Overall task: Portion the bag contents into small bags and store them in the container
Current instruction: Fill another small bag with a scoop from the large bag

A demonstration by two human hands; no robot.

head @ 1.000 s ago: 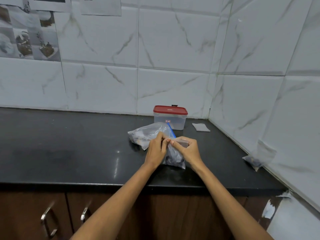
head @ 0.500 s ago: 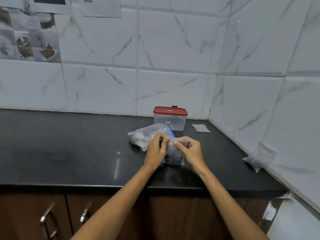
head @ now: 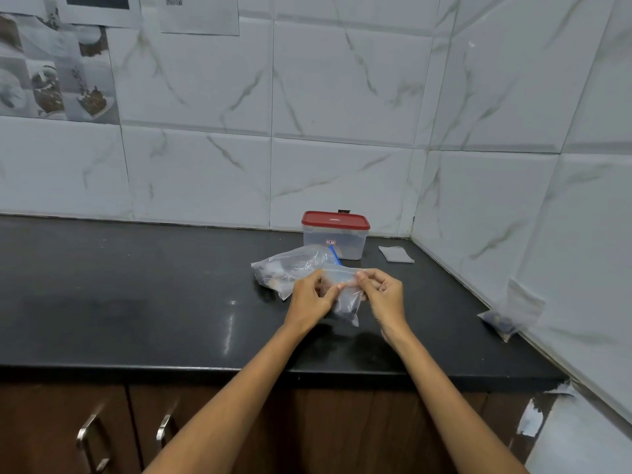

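The small bag [head: 345, 295] is now hanging lifted above the desk [head: 136, 302], its top pinched between the left hand [head: 309, 299] and right hand [head: 383, 292]. The large bag [head: 294, 268] is lying just beyond, the lidded container [head: 335, 234] farther back.

two bare forearms, left grip [head: 309, 301] and right grip [head: 384, 295] (no sleeves, rings or watch visible).

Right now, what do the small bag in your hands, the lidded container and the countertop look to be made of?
Small bag: thin clear plastic film, glossy and crinkled, dark contents showing through; both hands pinch its top. Container: frosted translucent plastic walls, apparently rigid, under an opaque red lid, likely plastic too. Countertop: polished black stone, probably granite, judging by the mirror-like reflections.
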